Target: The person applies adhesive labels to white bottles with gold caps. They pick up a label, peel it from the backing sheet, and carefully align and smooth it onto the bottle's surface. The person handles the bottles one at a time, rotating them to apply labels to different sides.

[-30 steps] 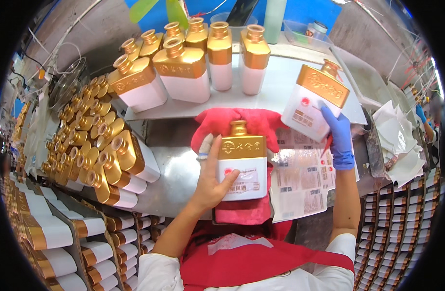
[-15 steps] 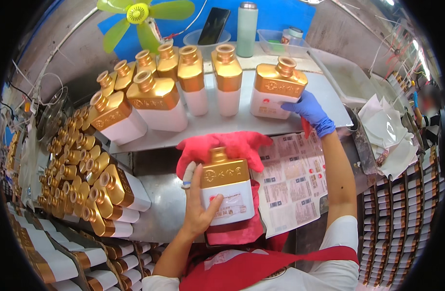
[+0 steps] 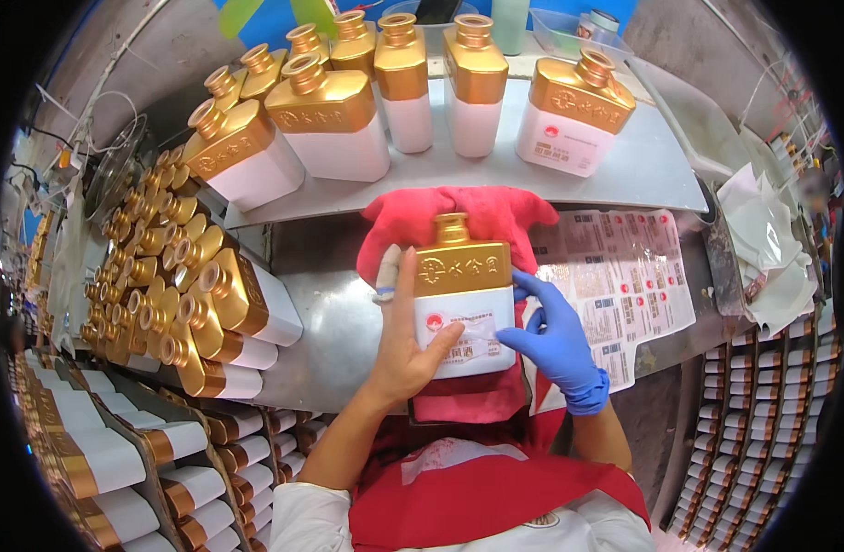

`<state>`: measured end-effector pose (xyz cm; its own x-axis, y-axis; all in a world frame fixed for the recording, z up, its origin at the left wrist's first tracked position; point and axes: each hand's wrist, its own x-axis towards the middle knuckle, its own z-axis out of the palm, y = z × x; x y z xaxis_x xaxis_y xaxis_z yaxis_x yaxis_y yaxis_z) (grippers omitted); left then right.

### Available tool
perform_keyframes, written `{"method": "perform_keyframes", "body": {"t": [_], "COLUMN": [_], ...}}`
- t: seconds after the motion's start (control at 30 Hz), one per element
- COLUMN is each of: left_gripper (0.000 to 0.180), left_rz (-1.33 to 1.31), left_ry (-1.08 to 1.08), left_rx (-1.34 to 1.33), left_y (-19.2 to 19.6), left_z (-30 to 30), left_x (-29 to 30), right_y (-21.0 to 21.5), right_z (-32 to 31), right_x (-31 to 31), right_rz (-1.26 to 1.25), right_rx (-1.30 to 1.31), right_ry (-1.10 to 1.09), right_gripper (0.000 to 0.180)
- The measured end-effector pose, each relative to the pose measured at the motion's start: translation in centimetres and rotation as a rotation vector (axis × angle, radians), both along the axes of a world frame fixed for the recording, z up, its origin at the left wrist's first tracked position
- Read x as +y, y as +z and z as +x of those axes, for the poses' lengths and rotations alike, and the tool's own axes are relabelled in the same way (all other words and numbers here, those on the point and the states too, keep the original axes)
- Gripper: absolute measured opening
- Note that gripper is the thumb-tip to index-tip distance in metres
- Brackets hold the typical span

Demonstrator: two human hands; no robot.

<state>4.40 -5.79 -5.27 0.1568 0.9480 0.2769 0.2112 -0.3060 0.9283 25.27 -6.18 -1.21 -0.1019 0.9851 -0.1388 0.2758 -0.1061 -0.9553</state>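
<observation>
A flat white bottle with a gold shoulder and gold cap (image 3: 462, 294) lies on a red cloth (image 3: 459, 221) in front of me. My left hand (image 3: 405, 340), bare with a taped fingertip, holds its left side. My right hand (image 3: 552, 336), in a blue glove, rests against the bottle's right side near a small clear label on its front. A sheet of printed labels (image 3: 624, 276) lies just right of the cloth.
Several finished gold-and-white bottles (image 3: 569, 115) stand on the raised grey shelf (image 3: 661, 175) behind. A pile of the same bottles (image 3: 178, 285) lies at my left, with gold-and-white boxes (image 3: 100, 460) below. Crumpled white paper (image 3: 762, 248) sits at right.
My right hand set a bottle upright on the shelf at the right, let go, and came back down to the bottle on the cloth. My left hand stayed on that bottle.
</observation>
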Motion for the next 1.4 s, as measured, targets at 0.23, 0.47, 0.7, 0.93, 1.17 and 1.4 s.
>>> {"method": "perform_keyframes", "body": {"t": [0.23,0.47,0.7,0.93,1.17,1.4], "left_gripper": [0.095,0.086,0.075,0.083,0.093,0.090], "left_rz": [0.021,-0.061,-0.046,0.030,-0.075,-0.061], "left_ry": [-0.086,-0.053,-0.013,-0.028,-0.101,-0.165], "left_rx": [0.111,-0.067,-0.112,0.081,-0.071,-0.008], "left_y": [0.3,0.1,0.3,-0.1,0.2,-0.3], "left_z": [-0.6,-0.3,0.4,-0.3,0.0,-0.9], "left_x": [-0.3,-0.4,0.1,0.2,-1.0,-0.8], "right_y": [-1.9,-1.0,-1.4,-2.0,-1.2,-1.9], "right_z": [-1.2,-1.7,-2.6,-2.6,-1.8,-1.4], "right_x": [0.9,0.5,0.2,-0.2,-1.4,-1.3], "right_rz": [0.086,0.031,0.076,0.144,-0.099,-0.075], "right_rx": [-0.056,-0.027,-0.059,-0.127,0.092,0.167], "right_ry": [-0.004,-0.011,-0.098,-0.131,-0.034,0.062], "right_gripper": [0.077,0.072,0.061,0.055,0.059,0.066]}}
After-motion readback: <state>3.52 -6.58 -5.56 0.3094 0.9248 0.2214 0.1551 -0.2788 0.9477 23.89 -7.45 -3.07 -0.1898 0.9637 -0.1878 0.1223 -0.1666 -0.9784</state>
